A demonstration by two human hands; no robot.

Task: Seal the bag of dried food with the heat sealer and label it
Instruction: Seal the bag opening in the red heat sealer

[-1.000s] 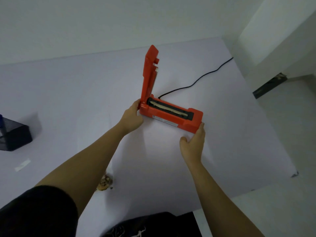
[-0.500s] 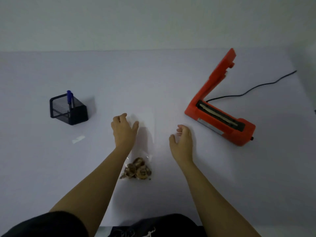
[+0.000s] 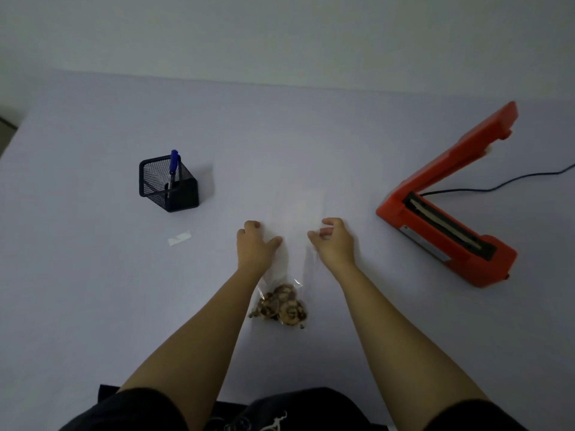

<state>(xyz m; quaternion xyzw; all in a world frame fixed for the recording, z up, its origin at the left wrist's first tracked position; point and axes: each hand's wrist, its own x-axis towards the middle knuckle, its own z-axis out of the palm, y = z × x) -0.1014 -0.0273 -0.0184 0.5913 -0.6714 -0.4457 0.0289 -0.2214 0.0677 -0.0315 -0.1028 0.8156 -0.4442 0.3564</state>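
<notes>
Red sealer (image 3: 451, 253), black mesh holder (image 3: 169, 188), blue pen (image 3: 173, 163)

Bag (image 3: 280, 303) between pen holder (image 3: 169, 189) and sealer (image 3: 445, 231)

Pale table (image 3: 93, 306) carries a clear bag of dried food (image 3: 281, 307). Relative to the bag: red heat sealer (image 3: 445, 241), lid raised, to the right, its black cord (image 3: 497, 186) trailing further right. Black mesh pen holder (image 3: 174, 194) to the rear left. White label strip (image 3: 179, 237) to the left, lying flat.

Plain pale wall (image 3: 280, 32) across the top of the frame. Below it, wide white table (image 3: 93, 306) filling nearly everything else. Dark sliver of floor (image 3: 4, 129) at the upper left edge. Dim, even light; soft shadows.
</notes>
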